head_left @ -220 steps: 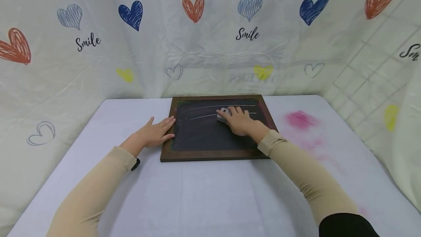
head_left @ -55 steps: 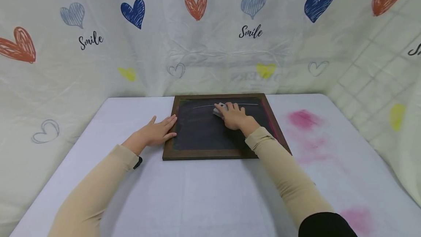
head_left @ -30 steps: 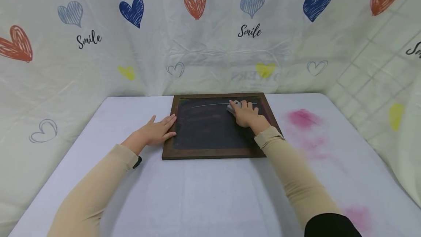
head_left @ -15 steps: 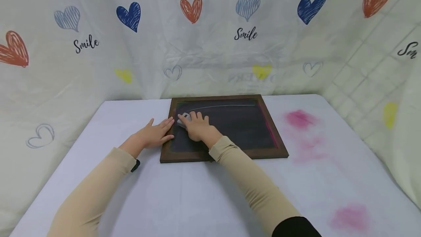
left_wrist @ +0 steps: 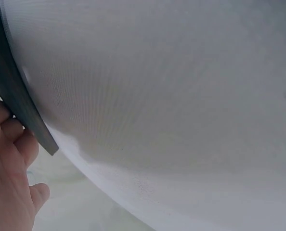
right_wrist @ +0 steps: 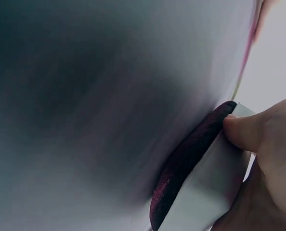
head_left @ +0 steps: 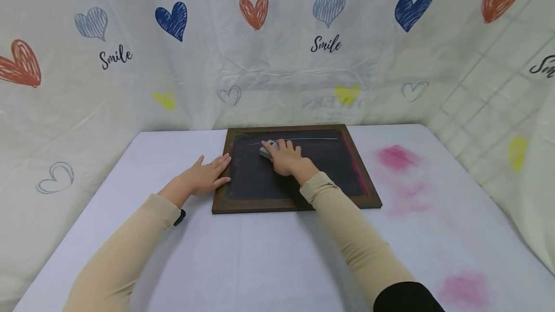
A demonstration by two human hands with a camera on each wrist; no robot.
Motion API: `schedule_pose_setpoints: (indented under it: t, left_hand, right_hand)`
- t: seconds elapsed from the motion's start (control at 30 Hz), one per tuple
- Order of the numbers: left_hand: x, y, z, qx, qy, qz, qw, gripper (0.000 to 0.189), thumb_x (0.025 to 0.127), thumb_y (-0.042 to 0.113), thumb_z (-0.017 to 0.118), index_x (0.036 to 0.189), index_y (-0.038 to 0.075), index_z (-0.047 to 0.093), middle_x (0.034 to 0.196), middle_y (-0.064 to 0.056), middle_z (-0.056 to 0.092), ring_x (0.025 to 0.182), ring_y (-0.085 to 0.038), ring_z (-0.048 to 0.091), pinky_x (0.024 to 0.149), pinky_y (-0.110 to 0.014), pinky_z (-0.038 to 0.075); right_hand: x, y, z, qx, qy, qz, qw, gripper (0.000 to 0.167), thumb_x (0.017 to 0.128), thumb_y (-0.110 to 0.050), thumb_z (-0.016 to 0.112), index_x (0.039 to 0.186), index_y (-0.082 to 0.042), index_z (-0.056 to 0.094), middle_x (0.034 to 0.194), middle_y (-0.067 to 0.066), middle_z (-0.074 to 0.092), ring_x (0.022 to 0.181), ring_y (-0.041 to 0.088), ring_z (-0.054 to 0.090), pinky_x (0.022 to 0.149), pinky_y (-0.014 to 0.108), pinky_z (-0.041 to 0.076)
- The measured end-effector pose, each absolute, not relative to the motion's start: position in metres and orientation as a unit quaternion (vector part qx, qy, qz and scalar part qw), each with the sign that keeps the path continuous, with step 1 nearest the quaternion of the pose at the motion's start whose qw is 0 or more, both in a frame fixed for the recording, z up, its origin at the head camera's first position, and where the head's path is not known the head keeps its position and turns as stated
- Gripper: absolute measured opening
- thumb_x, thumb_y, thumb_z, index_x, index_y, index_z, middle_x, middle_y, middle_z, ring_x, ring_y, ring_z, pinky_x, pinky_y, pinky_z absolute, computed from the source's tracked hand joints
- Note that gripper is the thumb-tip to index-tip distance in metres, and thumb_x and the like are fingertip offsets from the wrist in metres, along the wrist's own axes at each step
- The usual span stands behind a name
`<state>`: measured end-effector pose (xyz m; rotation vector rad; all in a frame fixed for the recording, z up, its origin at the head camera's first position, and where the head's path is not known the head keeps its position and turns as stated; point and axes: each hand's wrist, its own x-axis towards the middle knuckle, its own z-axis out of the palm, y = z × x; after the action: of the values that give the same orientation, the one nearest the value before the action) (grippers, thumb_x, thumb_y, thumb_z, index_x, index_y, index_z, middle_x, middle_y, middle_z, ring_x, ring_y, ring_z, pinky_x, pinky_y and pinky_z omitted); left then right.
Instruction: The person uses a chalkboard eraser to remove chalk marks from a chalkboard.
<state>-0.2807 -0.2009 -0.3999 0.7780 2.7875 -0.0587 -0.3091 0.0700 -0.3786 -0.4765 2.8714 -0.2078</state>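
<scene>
A small blackboard (head_left: 256, 184) with a brown wooden frame lies on the table, one thin chalk line (head_left: 312, 138) running across its upper part. My right hand (head_left: 288, 159) grips a board eraser (head_left: 266, 151) against the board, left of its middle and just below the line. In the right wrist view the eraser (right_wrist: 205, 185) has a light-coloured body and a dark felt pad marked with pinkish dust; the thumb presses its side. My left hand (head_left: 203, 177) rests on the frame's left edge, fingers straight. The left wrist view shows its fingertips touching the frame (left_wrist: 18, 91).
A white cloth covers the table (head_left: 269, 264). Pink powder smudges (head_left: 398, 158) mark it right of the board, with another pink patch (head_left: 466, 289) nearer the front. Behind hangs a white curtain (head_left: 286, 61) printed with hearts and "Smile".
Two chalk lines showed 7.3 s ago; one shows now, the lower gone. My right hand swept the eraser left, then came back right and slightly up. The left hand has stayed put.
</scene>
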Motion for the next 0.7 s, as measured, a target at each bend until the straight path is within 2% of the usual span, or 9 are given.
schedule_pose_setpoints:
  t: [0.4,0.53,0.7]
  left_hand:
    - [-0.279,-0.202,-0.399,0.268,0.955,-0.015,0.127,0.075,0.111,0.046,0.038,0.164,0.001,0.011,0.170,-0.017,0.010,0.154,-0.032,0.020,0.119,-0.067,0.003]
    - [-0.279,-0.203,-0.397,0.266,0.955,-0.022,0.129,0.075,0.111,0.046,0.037,0.164,0.001,0.010,0.170,-0.016,0.009,0.154,-0.032,0.020,0.119,-0.067,0.003]
    - [-0.280,-0.202,-0.396,0.268,0.954,-0.019,0.130,0.075,0.111,0.046,0.038,0.164,0.001,0.010,0.170,-0.017,0.009,0.154,-0.032,0.019,0.119,-0.066,0.003]
  right_hand:
    - [-0.321,0.176,-0.375,-0.080,0.988,-0.085,0.096,0.061,0.112,-0.019,0.039,0.167,-0.022,0.013,0.162,0.028,0.016,0.145,0.049,0.019,0.112,0.067,0.020]
    - [-0.321,0.182,-0.375,-0.069,0.989,-0.091,0.093,0.061,0.112,-0.019,0.039,0.167,-0.020,0.013,0.160,0.030,0.017,0.143,0.050,0.020,0.111,0.067,0.021]
    - [-0.323,0.162,-0.375,-0.073,0.989,-0.093,0.092,0.060,0.112,-0.021,0.039,0.167,-0.021,0.013,0.159,0.029,0.018,0.142,0.048,0.022,0.109,0.065,0.024]
